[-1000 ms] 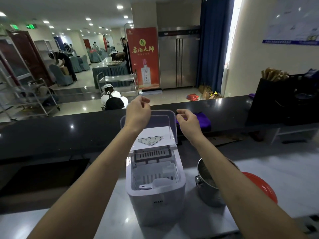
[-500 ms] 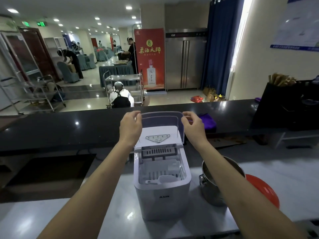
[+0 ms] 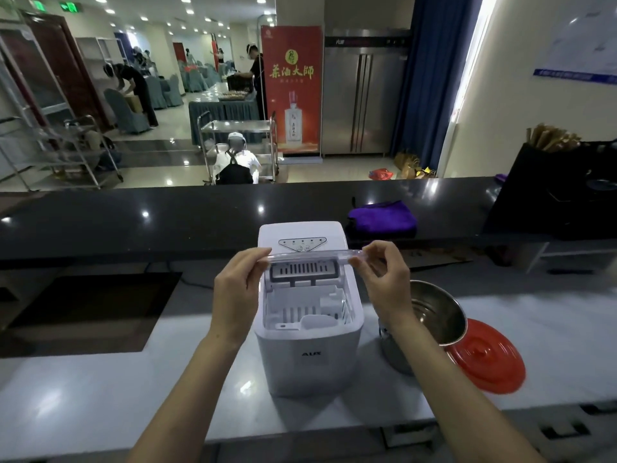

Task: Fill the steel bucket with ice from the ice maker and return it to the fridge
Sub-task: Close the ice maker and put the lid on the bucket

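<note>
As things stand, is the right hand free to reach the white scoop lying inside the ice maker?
Probably not yet. The right hand and left hand both pinch the clear lid, which is held across the ice maker opening. The scoop lies exposed below, but the hand would have to let go first.

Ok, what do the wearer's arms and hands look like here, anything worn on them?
Both forearms are bare as far as the frame shows, with no sleeves visible. The left hand and right hand wear no gloves, and no rings, watch or wristband can be seen.
</note>
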Action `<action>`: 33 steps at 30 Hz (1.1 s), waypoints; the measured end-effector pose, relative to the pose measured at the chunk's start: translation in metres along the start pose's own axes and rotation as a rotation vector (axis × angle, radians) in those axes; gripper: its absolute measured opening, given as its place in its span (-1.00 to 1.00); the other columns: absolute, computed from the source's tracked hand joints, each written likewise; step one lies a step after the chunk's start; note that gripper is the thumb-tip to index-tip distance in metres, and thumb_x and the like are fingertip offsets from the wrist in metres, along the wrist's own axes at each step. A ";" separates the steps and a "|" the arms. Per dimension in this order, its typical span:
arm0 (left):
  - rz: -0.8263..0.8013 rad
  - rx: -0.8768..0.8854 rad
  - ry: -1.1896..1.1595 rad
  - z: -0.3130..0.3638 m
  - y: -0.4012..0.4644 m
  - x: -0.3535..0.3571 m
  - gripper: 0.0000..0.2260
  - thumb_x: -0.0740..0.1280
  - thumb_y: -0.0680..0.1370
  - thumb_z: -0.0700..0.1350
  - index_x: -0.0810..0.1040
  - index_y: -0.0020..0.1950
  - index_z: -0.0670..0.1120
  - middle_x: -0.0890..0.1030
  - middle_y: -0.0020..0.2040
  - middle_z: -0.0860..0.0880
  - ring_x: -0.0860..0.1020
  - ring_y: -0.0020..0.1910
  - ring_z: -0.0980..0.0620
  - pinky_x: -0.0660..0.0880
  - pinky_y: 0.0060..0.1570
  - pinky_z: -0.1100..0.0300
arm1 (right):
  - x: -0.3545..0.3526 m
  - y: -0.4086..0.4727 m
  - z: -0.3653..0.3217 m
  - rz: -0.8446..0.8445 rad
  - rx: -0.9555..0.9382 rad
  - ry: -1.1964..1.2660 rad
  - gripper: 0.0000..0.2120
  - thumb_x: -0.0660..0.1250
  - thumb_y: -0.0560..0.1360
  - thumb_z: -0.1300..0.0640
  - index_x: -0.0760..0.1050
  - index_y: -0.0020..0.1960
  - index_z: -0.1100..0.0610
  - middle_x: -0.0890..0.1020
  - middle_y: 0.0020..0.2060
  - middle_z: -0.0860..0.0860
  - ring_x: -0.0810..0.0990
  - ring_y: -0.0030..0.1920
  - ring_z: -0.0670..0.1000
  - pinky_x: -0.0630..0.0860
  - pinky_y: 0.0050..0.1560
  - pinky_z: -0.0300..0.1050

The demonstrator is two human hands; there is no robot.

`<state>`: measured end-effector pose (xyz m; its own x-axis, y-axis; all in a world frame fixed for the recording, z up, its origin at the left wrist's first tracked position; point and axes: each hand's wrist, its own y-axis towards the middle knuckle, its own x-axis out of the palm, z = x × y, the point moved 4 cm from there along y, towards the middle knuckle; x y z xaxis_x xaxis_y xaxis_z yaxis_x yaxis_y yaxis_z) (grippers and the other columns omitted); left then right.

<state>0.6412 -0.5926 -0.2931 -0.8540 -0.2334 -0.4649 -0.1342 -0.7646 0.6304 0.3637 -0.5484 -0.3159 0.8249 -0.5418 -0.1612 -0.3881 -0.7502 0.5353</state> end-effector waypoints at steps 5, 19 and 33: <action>0.006 0.061 0.028 -0.007 -0.038 0.004 -0.69 0.32 0.61 -0.13 0.64 0.31 -0.17 0.64 0.26 0.02 0.59 0.24 0.12 0.57 0.27 0.17 | -0.008 -0.026 0.013 -0.050 -0.172 -0.101 -0.67 0.56 0.51 0.02 0.50 0.08 0.18 0.59 -0.01 0.07 0.66 0.02 0.12 0.65 0.12 0.09; -0.108 0.049 0.099 -0.045 -0.107 0.030 -0.67 0.46 0.53 -0.33 0.65 0.30 -0.18 0.59 0.36 -0.03 0.54 0.39 0.01 0.41 0.44 0.19 | -0.006 -0.087 0.042 -0.146 -0.289 -0.336 -0.70 0.59 0.42 0.25 0.57 0.07 0.23 0.55 0.14 0.09 0.56 0.22 0.03 0.51 0.29 -0.11; -0.125 -0.138 0.104 -0.026 -0.103 0.040 -0.80 0.28 0.68 -0.17 0.68 0.17 -0.16 0.59 0.19 -0.03 0.51 0.25 0.03 0.45 0.30 0.13 | -0.009 -0.092 0.041 -0.200 -0.171 -0.327 -0.79 0.46 0.51 0.28 0.56 0.13 0.18 0.57 0.13 0.01 0.57 0.22 -0.01 0.57 0.25 0.00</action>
<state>0.6339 -0.5392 -0.3929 -0.7776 -0.1864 -0.6005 -0.1603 -0.8647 0.4760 0.3754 -0.4903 -0.3972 0.6928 -0.5040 -0.5158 -0.1364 -0.7939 0.5925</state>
